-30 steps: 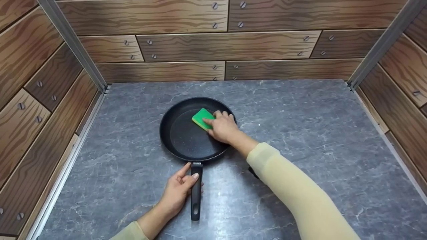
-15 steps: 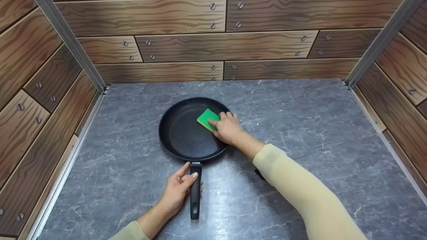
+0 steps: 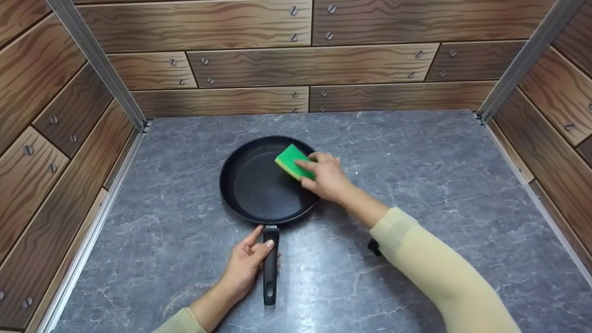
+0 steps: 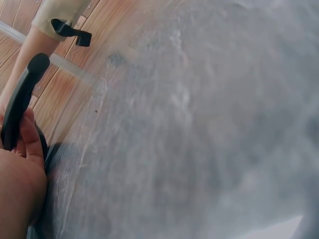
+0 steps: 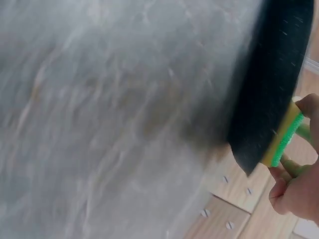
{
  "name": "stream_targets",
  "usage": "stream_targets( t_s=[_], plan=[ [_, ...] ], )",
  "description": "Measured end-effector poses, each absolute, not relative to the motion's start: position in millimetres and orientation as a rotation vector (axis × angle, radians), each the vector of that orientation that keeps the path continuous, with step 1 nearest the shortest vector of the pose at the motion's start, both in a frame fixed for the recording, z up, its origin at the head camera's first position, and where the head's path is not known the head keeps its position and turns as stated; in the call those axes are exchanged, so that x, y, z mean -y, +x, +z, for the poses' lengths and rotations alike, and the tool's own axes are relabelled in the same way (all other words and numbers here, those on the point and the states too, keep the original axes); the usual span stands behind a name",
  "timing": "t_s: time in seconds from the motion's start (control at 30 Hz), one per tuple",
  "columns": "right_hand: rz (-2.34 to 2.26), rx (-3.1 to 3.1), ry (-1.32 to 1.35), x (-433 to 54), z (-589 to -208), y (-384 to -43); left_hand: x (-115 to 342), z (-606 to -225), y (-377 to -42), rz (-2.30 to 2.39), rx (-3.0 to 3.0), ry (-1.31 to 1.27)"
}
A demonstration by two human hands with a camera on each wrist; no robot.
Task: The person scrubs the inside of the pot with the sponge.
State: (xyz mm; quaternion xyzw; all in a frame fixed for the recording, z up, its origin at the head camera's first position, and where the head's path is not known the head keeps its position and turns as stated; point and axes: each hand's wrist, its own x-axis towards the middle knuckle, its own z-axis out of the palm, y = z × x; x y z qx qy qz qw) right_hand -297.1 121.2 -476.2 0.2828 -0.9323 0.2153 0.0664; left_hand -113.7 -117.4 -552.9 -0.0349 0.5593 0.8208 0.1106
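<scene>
A black frying pan [image 3: 259, 185] sits on the grey marbled table, its handle pointing toward the person. My left hand [image 3: 245, 263] grips the handle [image 3: 270, 277] near the pan body, thumb on top and other fingers underneath. In the left wrist view the handle [image 4: 22, 99] passes through the curled fingers. My right hand [image 3: 328, 178] holds a green and yellow sponge [image 3: 290, 159] over the right side of the pan, green face up. The right wrist view has the sponge [image 5: 284, 137] pinched beside the pan's rim, its yellow side toward the pan.
The grey table [image 3: 416, 185] spreads around the pan. Wood-patterned panels [image 3: 259, 64] with metal corner posts [image 3: 527, 60] enclose the back and sides. A black wrist mount [image 3: 373, 247] sticks out under the right sleeve.
My right hand has moved the sponge to the right, from nearer the pan's middle to its right rim, and the sponge now sits tilted. The left hand and the pan have hardly moved.
</scene>
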Motion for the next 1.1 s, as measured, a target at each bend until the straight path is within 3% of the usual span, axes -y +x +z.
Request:
stream_targets(
  t_s=[0.23, 0.5, 1.1],
  plan=[
    [0.678, 2.791, 0.658, -166.9, -464.0, -300.7, 118.3, -552.1, -114.6, 2.406, -1.651, -0.091],
    [0.629, 2.829, 0.531, -206.7, -485.1, -300.8, 120.1, -551.3, -116.4, 2.403, -1.644, -0.093],
    [0.478, 3.048, 0.307, -223.7, -506.6, -300.5, 126.0, -545.0, -116.0, 2.363, -1.664, -0.152]
  ],
)
